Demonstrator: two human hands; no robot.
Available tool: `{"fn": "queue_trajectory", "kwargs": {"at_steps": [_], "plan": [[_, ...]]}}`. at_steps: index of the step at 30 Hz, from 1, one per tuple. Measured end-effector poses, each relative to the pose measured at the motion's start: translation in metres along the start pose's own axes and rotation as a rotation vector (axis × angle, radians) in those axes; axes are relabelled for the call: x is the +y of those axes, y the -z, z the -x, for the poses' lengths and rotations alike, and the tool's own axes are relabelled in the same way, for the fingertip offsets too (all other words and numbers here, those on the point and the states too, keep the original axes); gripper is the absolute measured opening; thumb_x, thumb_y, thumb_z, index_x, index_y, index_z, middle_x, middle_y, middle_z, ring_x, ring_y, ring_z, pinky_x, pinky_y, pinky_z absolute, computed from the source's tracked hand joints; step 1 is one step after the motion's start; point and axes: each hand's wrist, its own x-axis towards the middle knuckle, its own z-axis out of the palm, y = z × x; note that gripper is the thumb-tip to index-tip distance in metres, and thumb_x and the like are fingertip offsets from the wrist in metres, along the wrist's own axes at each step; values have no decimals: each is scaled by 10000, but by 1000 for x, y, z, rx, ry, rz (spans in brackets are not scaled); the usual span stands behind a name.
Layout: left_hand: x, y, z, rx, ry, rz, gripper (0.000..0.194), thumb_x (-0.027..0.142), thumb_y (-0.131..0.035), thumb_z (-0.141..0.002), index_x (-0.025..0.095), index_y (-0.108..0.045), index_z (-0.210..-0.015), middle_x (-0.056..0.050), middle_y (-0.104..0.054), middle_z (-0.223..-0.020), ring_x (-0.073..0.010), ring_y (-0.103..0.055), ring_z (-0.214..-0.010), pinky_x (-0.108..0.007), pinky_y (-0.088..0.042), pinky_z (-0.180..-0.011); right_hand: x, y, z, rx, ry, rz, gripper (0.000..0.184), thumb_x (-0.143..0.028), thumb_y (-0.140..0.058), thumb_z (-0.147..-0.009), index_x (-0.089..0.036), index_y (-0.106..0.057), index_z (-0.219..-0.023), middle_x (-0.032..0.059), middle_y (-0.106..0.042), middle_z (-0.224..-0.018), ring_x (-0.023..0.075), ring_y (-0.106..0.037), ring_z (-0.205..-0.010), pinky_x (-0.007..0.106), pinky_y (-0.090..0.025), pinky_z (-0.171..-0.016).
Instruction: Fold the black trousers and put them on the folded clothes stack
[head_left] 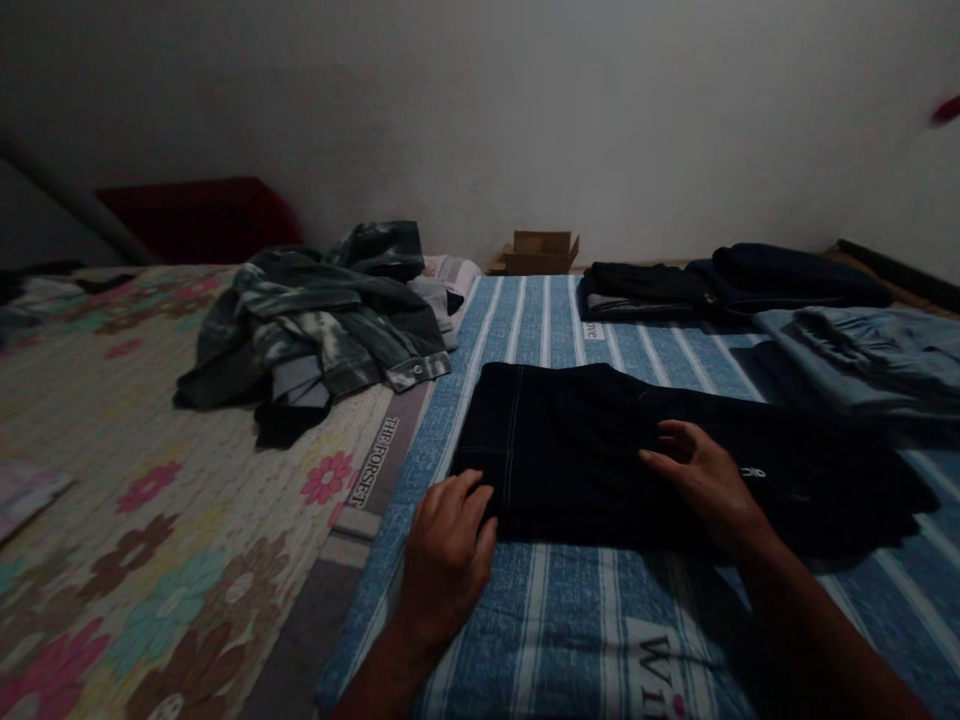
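A dark navy garment (577,450), likely trousers, lies folded lengthwise on the blue striped bedsheet. Pale stitching runs down its left end, and a small white logo shows toward its right end, where the layers are ruffled. My left hand (450,545) rests at the garment's left near corner, fingertips touching its edge, fingers slightly bent and apart. Over the garment's middle is my right hand (705,480), thumb and fingers loosely apart with nothing between them. Whether its underside presses on the cloth, I cannot tell.
On the left, a rumpled grey-green patterned jacket (322,320) lies across the flowered sheet (247,530). Folded dark clothes (645,290) and folded light-blue jeans (885,355) stand at the right. An open cardboard box (541,252) sits by the wall.
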Motion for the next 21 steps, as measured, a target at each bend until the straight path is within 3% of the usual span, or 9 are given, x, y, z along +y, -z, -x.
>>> {"fn": "queue_trajectory", "kwargs": {"at_steps": [9,14,21], "plan": [[-9,-4,1,52,-29,32,211,75,-507,-834,127,-567,-1030,-128,-615,-1085,-257,-551,-1024,-431,-498,-859,6,4,0,-20,77,177,483,-474,-687,-631,-194,-594,-1013,108,-637,-1076,288,-594,-1023,414,-465,-873],[-2,-6,2,71,-45,12,197,112,-537,-837,123,-569,-1032,-141,-614,-1101,-277,-542,-1051,-455,-491,-878,-1,4,-4,-38,0,134,485,-487,-680,-618,-188,-598,-991,103,-644,-1051,282,-604,-998,389,-471,-854],[16,-11,-6,30,-88,56,237,90,-513,-830,136,-566,-1056,-123,-617,-1107,-270,-542,-1072,-470,-479,-897,-10,-2,-11,-38,-75,21,618,-474,-719,-591,-185,-547,-1110,100,-638,-1028,264,-622,-955,348,-495,-803]]}}
